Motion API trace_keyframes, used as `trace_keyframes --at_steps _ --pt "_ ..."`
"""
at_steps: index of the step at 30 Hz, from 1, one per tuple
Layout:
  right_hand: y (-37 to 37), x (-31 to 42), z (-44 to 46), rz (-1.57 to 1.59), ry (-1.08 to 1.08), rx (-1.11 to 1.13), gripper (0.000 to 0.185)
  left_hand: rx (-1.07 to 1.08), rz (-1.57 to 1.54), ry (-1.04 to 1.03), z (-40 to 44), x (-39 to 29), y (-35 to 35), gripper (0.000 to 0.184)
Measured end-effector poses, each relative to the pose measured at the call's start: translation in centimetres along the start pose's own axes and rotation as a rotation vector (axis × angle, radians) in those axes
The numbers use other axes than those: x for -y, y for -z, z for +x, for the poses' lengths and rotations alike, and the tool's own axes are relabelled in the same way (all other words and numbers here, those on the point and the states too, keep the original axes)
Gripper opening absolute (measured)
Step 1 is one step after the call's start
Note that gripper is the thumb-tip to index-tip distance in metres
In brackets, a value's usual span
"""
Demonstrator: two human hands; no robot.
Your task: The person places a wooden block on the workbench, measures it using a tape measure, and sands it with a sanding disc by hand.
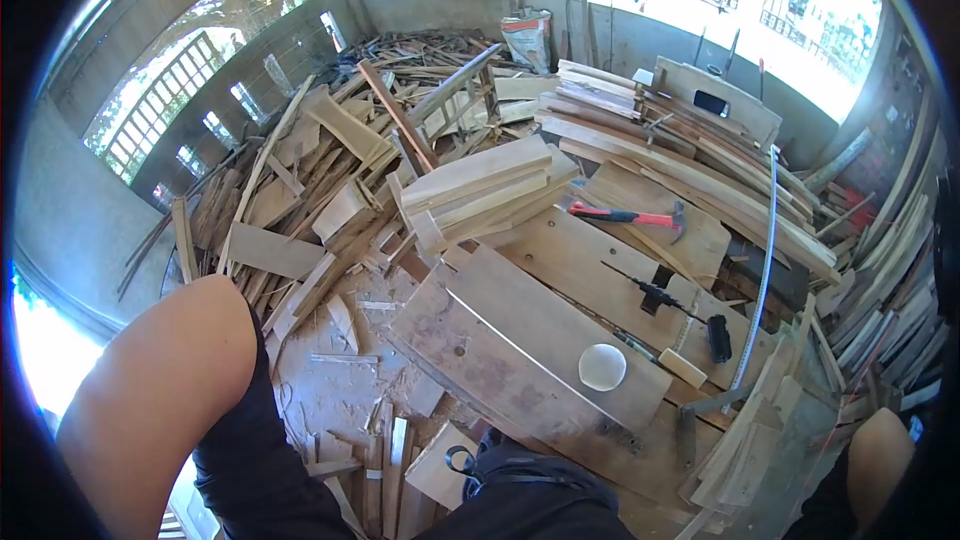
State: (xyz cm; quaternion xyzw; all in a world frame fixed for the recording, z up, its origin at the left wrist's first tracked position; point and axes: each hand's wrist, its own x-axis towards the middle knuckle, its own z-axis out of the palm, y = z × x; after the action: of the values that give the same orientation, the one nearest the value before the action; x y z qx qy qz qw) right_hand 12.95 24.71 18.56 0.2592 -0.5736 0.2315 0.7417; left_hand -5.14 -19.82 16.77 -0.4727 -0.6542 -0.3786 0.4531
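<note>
Neither my left hand nor my right hand shows. Bare skin of a bent limb [160,390] fills the lower left beside dark cloth, and a smaller patch of skin [880,460] is at the lower right. Before me stands a wooden work surface [480,360] with a long flat board [540,310] on it. A round pale disc [602,367] rests near the board's right end. Farther back lies a red and black hammer [630,216]. A black tool [655,297], a small wood block [682,367] and a long metal rule [768,260] are at the right.
Stacked planks [480,185] stand behind the board. Scrap wood [290,190] is heaped at the left, with offcuts on the floor [330,385]. More timber [690,155] lies at the back right, near a sack [528,40]. Strips [890,300] lean along the right wall.
</note>
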Motion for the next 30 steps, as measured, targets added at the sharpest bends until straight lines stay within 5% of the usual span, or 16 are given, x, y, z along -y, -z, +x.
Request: trace_keyframes --at_steps 15,18,20,24,27,30 --pt "0.2 -0.9 -3.0 -0.087 -0.081 0.007 0.044 -0.121 -0.103 0.082 -1.2 5.7 -1.5 0.052" --pt "2.5 -0.5 -6.2 -0.198 -0.227 -0.009 0.041 -0.187 -0.226 0.179 -3.2 8.6 -4.5 0.054" --pt "4.1 -0.6 -10.8 -0.346 -0.512 0.011 0.038 -0.156 -0.344 0.303 -6.0 11.0 -8.3 0.055" --pt "3.1 0.4 -25.0 -0.500 -1.226 0.492 0.034 0.447 -0.656 0.600 -15.1 12.4 -21.5 0.058" --pt "0.3 5.2 -36.1 -0.361 -1.209 1.020 0.057 1.089 -0.326 0.339 -23.7 10.5 -27.6 0.125" --pt "-2.7 9.2 -40.9 -0.422 -1.201 1.187 0.068 1.460 -0.229 0.214 -29.3 9.2 -29.4 0.150"
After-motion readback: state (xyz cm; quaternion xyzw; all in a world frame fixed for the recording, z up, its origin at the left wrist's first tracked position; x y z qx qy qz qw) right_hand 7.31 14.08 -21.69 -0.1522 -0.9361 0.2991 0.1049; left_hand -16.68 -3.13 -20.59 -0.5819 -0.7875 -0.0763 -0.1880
